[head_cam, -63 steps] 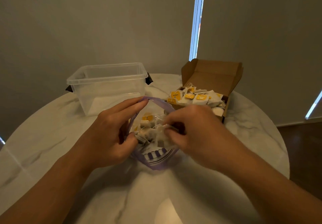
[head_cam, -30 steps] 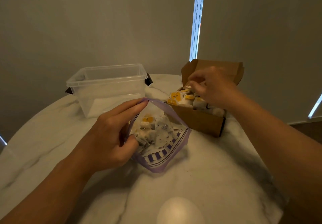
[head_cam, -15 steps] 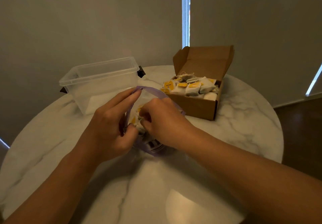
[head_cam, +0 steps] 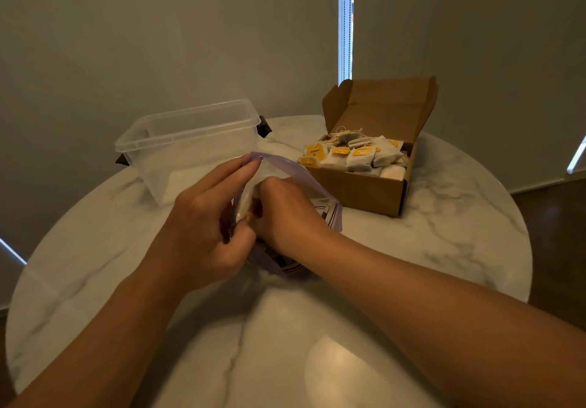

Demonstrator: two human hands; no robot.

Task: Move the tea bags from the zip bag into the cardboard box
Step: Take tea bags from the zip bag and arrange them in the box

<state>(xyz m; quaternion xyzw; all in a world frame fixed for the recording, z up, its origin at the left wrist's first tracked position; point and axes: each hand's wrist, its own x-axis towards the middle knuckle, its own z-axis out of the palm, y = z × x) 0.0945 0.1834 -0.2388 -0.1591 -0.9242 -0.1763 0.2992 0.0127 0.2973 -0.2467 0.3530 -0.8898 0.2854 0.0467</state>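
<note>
right hand (head_cam: 285,214) | back from cardboard box (head_cam: 358,192) | deeper inside zip bag (head_cam: 326,209) (fingers hidden)

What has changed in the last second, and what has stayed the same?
The right hand left the cardboard box and moved back toward the person, into the zip bag; its fingers are hidden, so whether it grips a tea bag cannot be told. The left hand still pinches the bag's rim open. The box with its tea bags and the clear tub stayed in place.
</note>
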